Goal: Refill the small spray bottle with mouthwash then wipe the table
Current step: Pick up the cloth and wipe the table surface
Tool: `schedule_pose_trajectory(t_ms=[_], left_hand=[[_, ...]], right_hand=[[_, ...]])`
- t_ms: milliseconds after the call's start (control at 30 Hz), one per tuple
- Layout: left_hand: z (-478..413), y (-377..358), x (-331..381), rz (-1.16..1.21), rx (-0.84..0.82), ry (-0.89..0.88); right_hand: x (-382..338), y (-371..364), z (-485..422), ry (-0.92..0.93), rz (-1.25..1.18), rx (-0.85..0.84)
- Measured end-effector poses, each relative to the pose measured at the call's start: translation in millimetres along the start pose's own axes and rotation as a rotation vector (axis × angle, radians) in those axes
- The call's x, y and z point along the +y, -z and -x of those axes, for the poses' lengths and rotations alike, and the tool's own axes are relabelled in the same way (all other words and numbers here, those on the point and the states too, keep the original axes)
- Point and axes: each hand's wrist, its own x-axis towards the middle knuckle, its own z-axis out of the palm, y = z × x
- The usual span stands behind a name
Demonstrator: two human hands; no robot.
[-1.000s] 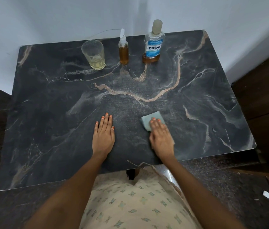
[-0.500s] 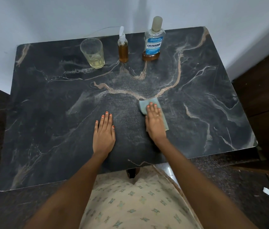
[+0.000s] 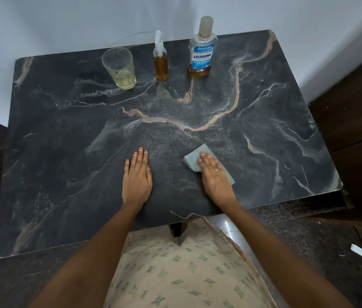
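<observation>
Both hands are laid flat on the dark marble table (image 3: pixel 60 152), near its front edge. By the left hand (image 3: pixel 137 176) nothing is held; its fingers are stretched out and pressed together, palm down on the bare stone. The right hand (image 3: pixel 214 174) is spread palm down on a light blue cloth (image 3: pixel 192 160), which is pinned against the tabletop beneath the fingers rather than gripped. At the back of the table, by the wall, three things are set in a row, well apart from the hands: a glass (image 3: pixel 120 67) with a little pale liquid, a small spray bottle (image 3: pixel 160 60) filled with amber liquid, and a mouthwash bottle (image 3: pixel 202 50), capped and nearly empty.
</observation>
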Motion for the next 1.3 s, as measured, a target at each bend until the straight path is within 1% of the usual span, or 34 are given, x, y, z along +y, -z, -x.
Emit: schedule_pose_trajectory(t_ms=[100, 200, 300, 367, 467, 533, 567, 667, 733, 833, 900, 1000, 1100, 1200, 1300], left_hand=[[0, 0, 0, 0.003, 0.005, 0.001], [0, 0, 0, 0.009, 0.008, -0.004], [0, 0, 0, 0.005, 0.014, -0.005], [0, -1, 0, 0.007, 0.016, -0.006], [0, 0, 0, 0.006, 0.015, -0.008], [0, 0, 0, 0.001, 0.01, -0.013], [0, 0, -1, 0.0, 0.01, -0.014], [0, -1, -2, 0.003, 0.014, -0.012], [0, -2, -2, 0.004, 0.015, -0.012], [0, -2, -2, 0.009, 0.018, -0.013], [0, -3, -3, 0.011, 0.02, -0.015], [1, -3, -3, 0.012, 0.016, -0.013], [0, -3, -3, 0.011, 0.024, -0.014], [1, -4, -2, 0.011, 0.024, -0.014], [0, -4, -2, 0.008, 0.025, -0.012]], right_hand=[[28, 12, -1, -0.192, 0.001, 0.087], [23, 11, -8, -0.233, -0.035, 0.082], [1, 3, -9, -0.195, -0.095, 0.06], [-22, -4, -6, -0.133, -0.123, 0.031], [-61, -20, 4, -0.015, -0.111, -0.071], [-79, -26, 17, 0.017, -0.101, -0.136], [-83, -27, 25, 0.041, -0.082, -0.137], [-78, -26, 46, 0.132, 0.067, -0.073], [-69, -22, 51, 0.143, 0.102, -0.07], [-51, -16, 49, 0.075, 0.088, -0.081], [-32, -11, 48, 0.014, 0.057, -0.046], [7, 2, 42, -0.148, 0.036, 0.036], [36, 13, 28, -0.301, 0.029, 0.07], [36, 10, 20, -0.347, -0.003, 0.098], [16, 4, 18, -0.35, -0.05, 0.124]])
